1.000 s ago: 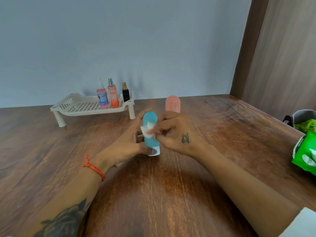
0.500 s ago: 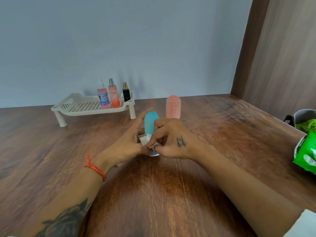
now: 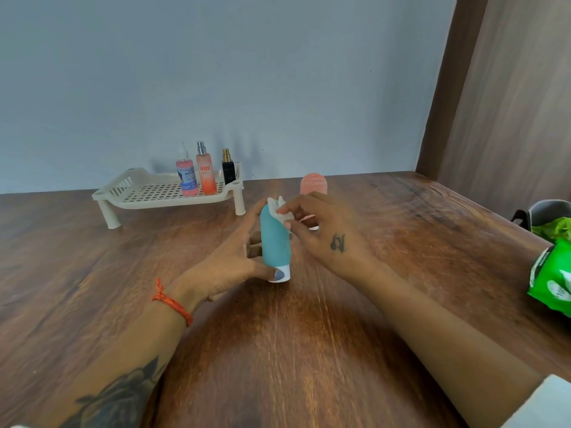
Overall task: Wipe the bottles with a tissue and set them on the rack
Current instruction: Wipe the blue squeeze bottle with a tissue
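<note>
Your left hand [image 3: 228, 267] grips the teal bottle [image 3: 274, 239] cap-down on the table [image 3: 309, 350], thumb at the white cap, fingers behind. Your right hand [image 3: 321, 230] pinches the tissue [image 3: 279, 210] against the bottle's top end. Pink bottle [image 3: 312, 183] stands just behind. Three spray bottles [image 3: 204, 171] stand on the rack [image 3: 139, 193], at its right end. Green pack [image 3: 550, 279] at the right edge.

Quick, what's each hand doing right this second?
Left hand: grips the teal bottle, standing cap-down on the table.
Right hand: pinches a white tissue against the bottle's top.
</note>
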Action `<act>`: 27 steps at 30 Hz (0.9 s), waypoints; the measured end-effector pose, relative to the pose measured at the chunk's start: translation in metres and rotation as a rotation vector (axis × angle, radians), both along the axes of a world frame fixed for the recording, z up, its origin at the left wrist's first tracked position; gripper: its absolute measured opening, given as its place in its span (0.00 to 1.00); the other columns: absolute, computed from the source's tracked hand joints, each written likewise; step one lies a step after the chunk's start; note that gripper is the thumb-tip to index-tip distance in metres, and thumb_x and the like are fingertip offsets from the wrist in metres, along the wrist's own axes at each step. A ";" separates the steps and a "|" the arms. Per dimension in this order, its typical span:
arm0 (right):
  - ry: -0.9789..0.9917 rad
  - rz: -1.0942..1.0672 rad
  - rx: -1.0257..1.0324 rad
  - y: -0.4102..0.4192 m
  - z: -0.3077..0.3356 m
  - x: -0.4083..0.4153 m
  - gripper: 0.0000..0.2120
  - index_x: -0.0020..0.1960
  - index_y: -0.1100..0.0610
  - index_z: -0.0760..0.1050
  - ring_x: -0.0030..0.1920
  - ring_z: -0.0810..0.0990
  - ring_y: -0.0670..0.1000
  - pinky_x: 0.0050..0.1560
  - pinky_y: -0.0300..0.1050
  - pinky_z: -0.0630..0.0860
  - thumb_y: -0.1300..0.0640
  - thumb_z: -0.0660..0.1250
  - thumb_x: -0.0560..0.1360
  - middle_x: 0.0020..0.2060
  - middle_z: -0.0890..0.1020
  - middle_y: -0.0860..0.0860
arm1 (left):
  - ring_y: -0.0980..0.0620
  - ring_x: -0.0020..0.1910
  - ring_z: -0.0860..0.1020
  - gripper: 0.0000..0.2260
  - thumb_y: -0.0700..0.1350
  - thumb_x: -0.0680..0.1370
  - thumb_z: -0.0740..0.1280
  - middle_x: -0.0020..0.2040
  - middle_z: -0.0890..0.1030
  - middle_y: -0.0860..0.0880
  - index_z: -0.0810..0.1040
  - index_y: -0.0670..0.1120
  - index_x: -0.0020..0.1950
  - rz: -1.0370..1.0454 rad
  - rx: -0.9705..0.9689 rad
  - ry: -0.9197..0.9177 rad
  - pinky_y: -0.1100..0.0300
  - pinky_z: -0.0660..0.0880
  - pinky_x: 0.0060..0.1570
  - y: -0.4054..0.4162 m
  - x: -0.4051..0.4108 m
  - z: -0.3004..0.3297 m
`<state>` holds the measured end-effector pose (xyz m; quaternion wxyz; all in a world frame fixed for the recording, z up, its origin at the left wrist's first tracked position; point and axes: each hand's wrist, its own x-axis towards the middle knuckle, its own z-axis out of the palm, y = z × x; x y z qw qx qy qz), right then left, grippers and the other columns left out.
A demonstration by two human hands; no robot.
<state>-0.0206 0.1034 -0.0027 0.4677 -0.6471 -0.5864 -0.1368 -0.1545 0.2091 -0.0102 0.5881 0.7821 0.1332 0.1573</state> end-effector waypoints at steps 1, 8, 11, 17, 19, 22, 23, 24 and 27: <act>-0.017 0.004 -0.025 -0.001 0.000 0.001 0.06 0.47 0.56 0.79 0.40 0.76 0.43 0.43 0.31 0.75 0.63 0.70 0.71 0.43 0.77 0.47 | 0.50 0.61 0.75 0.48 0.26 0.67 0.71 0.62 0.74 0.49 0.55 0.66 0.71 0.000 0.000 -0.007 0.55 0.74 0.61 -0.001 0.000 0.000; -0.098 0.158 -0.294 -0.010 0.004 0.005 0.07 0.34 0.56 0.80 0.33 0.75 0.44 0.33 0.28 0.69 0.67 0.71 0.63 0.31 0.77 0.44 | 0.50 0.53 0.80 0.48 0.22 0.66 0.69 0.58 0.77 0.46 0.58 0.65 0.70 -0.001 -0.003 -0.062 0.58 0.79 0.50 -0.002 0.000 0.000; -0.058 0.203 -0.442 -0.011 0.005 0.006 0.09 0.33 0.54 0.81 0.34 0.76 0.41 0.32 0.29 0.68 0.68 0.70 0.61 0.30 0.78 0.43 | 0.48 0.53 0.80 0.48 0.23 0.66 0.70 0.59 0.77 0.44 0.58 0.66 0.69 -0.012 0.014 -0.064 0.57 0.79 0.50 -0.001 0.000 -0.001; 0.120 0.034 0.096 -0.001 0.004 0.010 0.08 0.43 0.57 0.80 0.38 0.80 0.43 0.39 0.30 0.76 0.68 0.70 0.68 0.39 0.80 0.46 | 0.52 0.59 0.78 0.47 0.24 0.67 0.71 0.63 0.75 0.49 0.60 0.70 0.65 -0.039 0.024 -0.061 0.56 0.76 0.58 0.001 0.000 -0.002; 0.074 0.010 0.025 0.002 -0.001 0.010 0.08 0.45 0.57 0.78 0.41 0.80 0.46 0.41 0.33 0.77 0.68 0.68 0.70 0.43 0.81 0.49 | 0.56 0.58 0.78 0.47 0.24 0.67 0.70 0.64 0.73 0.52 0.59 0.69 0.67 -0.048 0.022 -0.071 0.60 0.77 0.54 0.000 0.000 -0.002; 0.069 0.021 -0.105 0.001 -0.007 0.007 0.08 0.44 0.56 0.75 0.41 0.79 0.48 0.41 0.39 0.78 0.67 0.67 0.70 0.41 0.80 0.51 | 0.58 0.56 0.78 0.47 0.23 0.67 0.70 0.65 0.71 0.54 0.59 0.66 0.68 -0.050 0.024 -0.084 0.63 0.77 0.51 -0.002 0.000 -0.002; 0.090 0.030 -0.135 0.000 -0.007 0.007 0.08 0.42 0.56 0.74 0.41 0.78 0.49 0.40 0.40 0.78 0.67 0.67 0.69 0.40 0.80 0.51 | 0.58 0.55 0.78 0.46 0.23 0.67 0.69 0.64 0.71 0.54 0.59 0.66 0.68 -0.048 0.027 -0.086 0.63 0.77 0.51 -0.002 0.000 -0.002; 0.107 0.044 -0.174 -0.001 -0.007 0.007 0.07 0.41 0.56 0.74 0.40 0.78 0.49 0.40 0.42 0.77 0.67 0.67 0.68 0.38 0.80 0.51 | 0.57 0.56 0.78 0.46 0.23 0.67 0.69 0.64 0.72 0.54 0.59 0.67 0.67 -0.050 0.030 -0.088 0.62 0.77 0.51 -0.002 -0.001 -0.001; 0.119 0.101 -0.321 -0.005 -0.004 0.007 0.07 0.36 0.57 0.73 0.36 0.76 0.49 0.37 0.45 0.75 0.68 0.66 0.64 0.34 0.78 0.53 | 0.53 0.57 0.78 0.47 0.23 0.66 0.70 0.63 0.74 0.52 0.59 0.69 0.66 -0.050 0.043 -0.089 0.59 0.77 0.54 -0.002 -0.001 -0.002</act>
